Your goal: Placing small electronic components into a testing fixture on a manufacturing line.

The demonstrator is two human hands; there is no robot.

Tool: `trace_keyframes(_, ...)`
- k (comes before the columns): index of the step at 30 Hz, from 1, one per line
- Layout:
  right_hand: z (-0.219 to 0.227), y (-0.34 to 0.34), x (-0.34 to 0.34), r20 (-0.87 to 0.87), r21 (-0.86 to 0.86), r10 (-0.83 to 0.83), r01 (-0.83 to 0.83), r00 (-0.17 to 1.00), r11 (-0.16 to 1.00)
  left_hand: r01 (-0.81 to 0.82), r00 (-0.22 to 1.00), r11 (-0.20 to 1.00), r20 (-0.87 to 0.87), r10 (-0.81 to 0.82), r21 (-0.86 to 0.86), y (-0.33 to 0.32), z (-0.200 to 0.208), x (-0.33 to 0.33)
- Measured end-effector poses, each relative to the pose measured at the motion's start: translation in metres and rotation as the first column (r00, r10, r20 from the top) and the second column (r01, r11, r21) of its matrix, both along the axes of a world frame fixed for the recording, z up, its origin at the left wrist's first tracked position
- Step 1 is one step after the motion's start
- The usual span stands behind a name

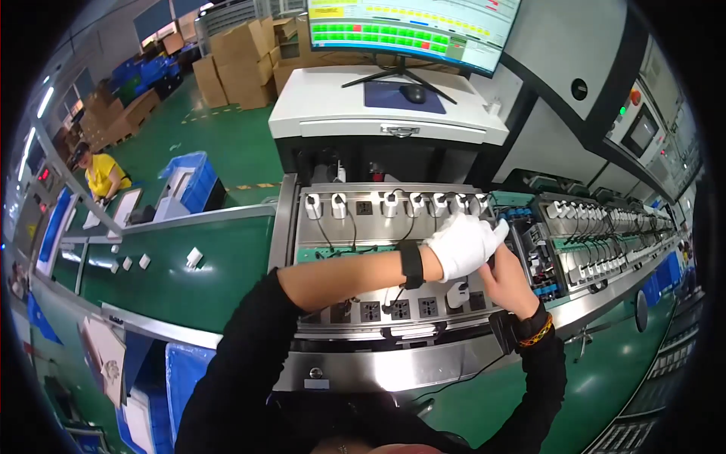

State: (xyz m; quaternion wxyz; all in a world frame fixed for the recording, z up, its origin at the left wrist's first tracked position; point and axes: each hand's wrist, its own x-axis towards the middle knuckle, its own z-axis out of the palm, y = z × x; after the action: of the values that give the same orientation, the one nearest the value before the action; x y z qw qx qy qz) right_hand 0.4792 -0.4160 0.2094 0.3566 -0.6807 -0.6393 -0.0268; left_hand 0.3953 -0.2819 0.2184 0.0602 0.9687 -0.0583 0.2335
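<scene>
— Can any lettering be read?

— None can be made out. On the monitor [412, 26], rows of green cells broken by a few red ones are shown, their characters too small to be read.

— And elsewhere?

— A pale label [316, 384] is borne by the metal front edge [393, 368]; no print can be deciphered.

Black mouse [414, 93] on a dark pad [380, 96] — cardboard boxes [239, 66] farther left

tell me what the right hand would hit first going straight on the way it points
Probably the gloved left hand, just up-left of the right hand; depth is unclear, so they may be touching.
</scene>
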Motion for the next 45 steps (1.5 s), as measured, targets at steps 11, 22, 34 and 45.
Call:
trace_keyframes(11, -0.013, 0.043, -0.027, 0.259, -0.514, 0.148, 0.006, 0.955, 0.857, -0.215, 0.966, 0.97, -0.12, 0.228, 0.117, 0.068, -0.016, -0.116)
trace_keyframes(22, 0.025, -0.029, 0.028, -0.025, 0.048, -0.271, 0.271, 0.962, 0.961, -0.963, 0.228, 0.268, -0.457, 0.86, 0.022, 0.294, -0.145, -0.276)
trace_keyframes(34, -0.017, -0.008, -0.029, 0.369, -0.251, 0.126, -0.032, 0.921, 0.968, -0.949, 0.205, 0.276, -0.365, 0.908, 0.155, 0.29, -0.235, -0.325)
trace_keyframes(45, -0.035, 0.009, -0.028, 0.754, -0.651, 0.553, 0.516, 0.356, 0.556, -0.877, 0.48, 0.481, -0.033, 0.877, 0.017, 0.274, -0.181, -0.287)
